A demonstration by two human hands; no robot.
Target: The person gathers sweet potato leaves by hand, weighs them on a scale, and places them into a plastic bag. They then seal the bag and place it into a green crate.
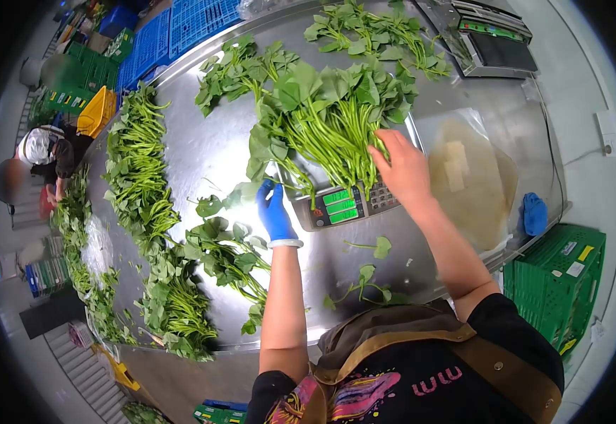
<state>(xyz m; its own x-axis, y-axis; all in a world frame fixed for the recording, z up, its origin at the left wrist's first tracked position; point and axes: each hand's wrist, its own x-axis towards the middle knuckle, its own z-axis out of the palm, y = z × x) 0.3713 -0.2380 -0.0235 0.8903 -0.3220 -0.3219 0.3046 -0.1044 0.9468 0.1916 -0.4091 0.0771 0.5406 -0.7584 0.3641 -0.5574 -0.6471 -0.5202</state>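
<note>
A large bunch of leafy green stems (329,138) lies on a digital scale (308,220), its leaves pointing away from me. The green display is lit and stem ends hang over its edge. My right hand (403,169), bare, rests at the right side of the bunch, thumb and fingers apart and touching the stems. At the scale's left corner is my left hand (274,213) in a blue glove, fingers pinched around a thin leafy stem. A blurred leaf (243,194) shows just left of that hand.
Bundled greens (142,169) line the metal table's left side, with loose sprigs (223,254) nearer me. A machine (495,42) stands at the back right. Plastic sheeting (470,177), a blue crumpled item (534,213) and green crates (559,283) are right. A co-worker (57,155) is at far left.
</note>
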